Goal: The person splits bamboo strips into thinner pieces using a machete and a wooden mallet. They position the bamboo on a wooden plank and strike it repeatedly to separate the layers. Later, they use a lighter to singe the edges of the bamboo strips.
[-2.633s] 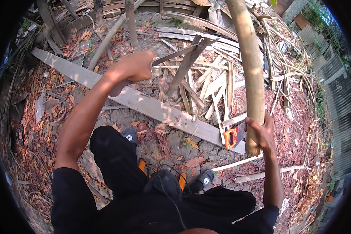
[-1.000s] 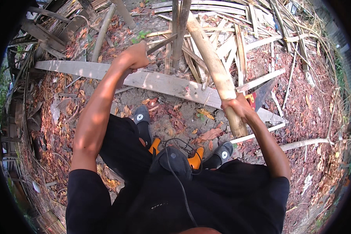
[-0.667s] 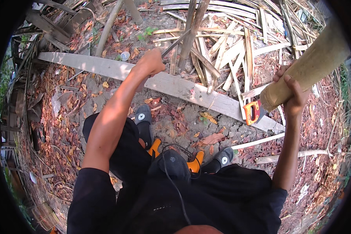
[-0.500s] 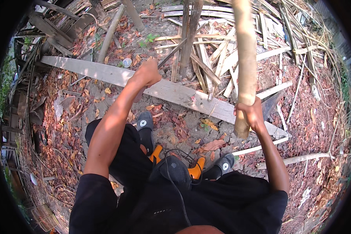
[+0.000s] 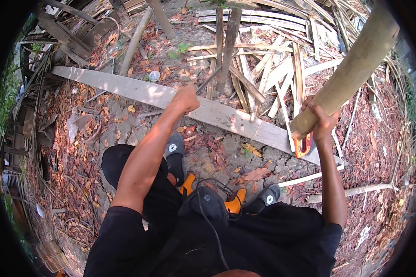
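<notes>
My left hand (image 5: 186, 99) is closed round the hidden handle of a long dark blade (image 5: 209, 81), which points up and to the right, above the plank. A long grey plank (image 5: 129, 87) lies slantwise across the ground in front of my feet. At the right, my right hand (image 5: 322, 117) grips a thick wooden pole (image 5: 356, 64) near its lower end; the pole leans up and to the right. Just below that end, by the plank's right part, shows the red-orange handle of a handsaw (image 5: 303, 147), with its blade partly hidden.
Split wooden strips (image 5: 263, 69) lie heaped beyond the plank. Two dark posts (image 5: 227, 51) stand upright beside them. Stacked boards (image 5: 62, 34) fill the far left. Dry leaves (image 5: 92, 161) cover much of the ground. A cable (image 5: 212, 226) hangs before me over orange pieces (image 5: 235, 201).
The pole has tilted from nearly upright to leaning right, its lower end lifted, uncovering the saw handle. My right hand has moved right and slightly up; my left hand has shifted a little right with the blade.
</notes>
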